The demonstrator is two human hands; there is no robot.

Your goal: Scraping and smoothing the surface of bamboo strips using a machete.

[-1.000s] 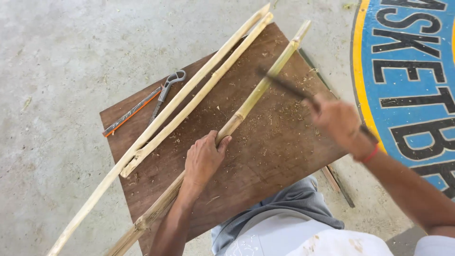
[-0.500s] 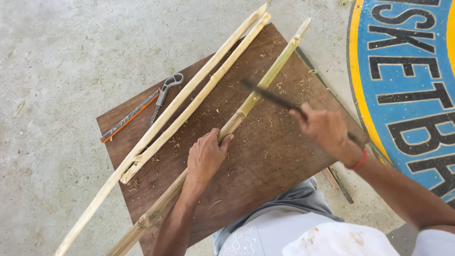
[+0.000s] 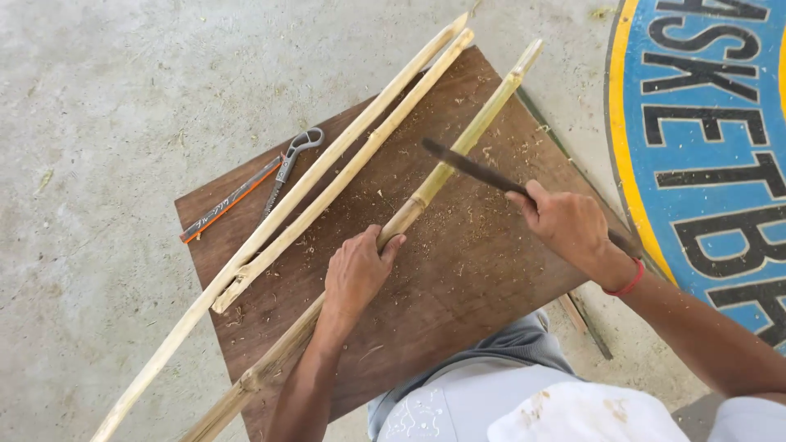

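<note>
A long bamboo pole [image 3: 483,119] lies diagonally across a brown wooden board [image 3: 491,270] on the concrete floor. My left hand [image 3: 356,274] presses down on the pole near its middle, fingers wrapped over it. My right hand [image 3: 569,225] grips the handle of a dark metal file [image 3: 467,168], whose blade rests across the pole just above a node. Sawdust and shavings lie scattered on the board around the pole.
Two split bamboo strips [image 3: 327,176] lie side by side on the board's left part, running off its lower left. Pincers [image 3: 291,160] and an orange-and-grey flat tool [image 3: 229,200] rest at the board's left corner. A blue and yellow painted floor marking [image 3: 704,123] lies to the right.
My right hand has drawn the file down and left across the pole, from higher up to just above the node. My left hand has stayed on the pole.
</note>
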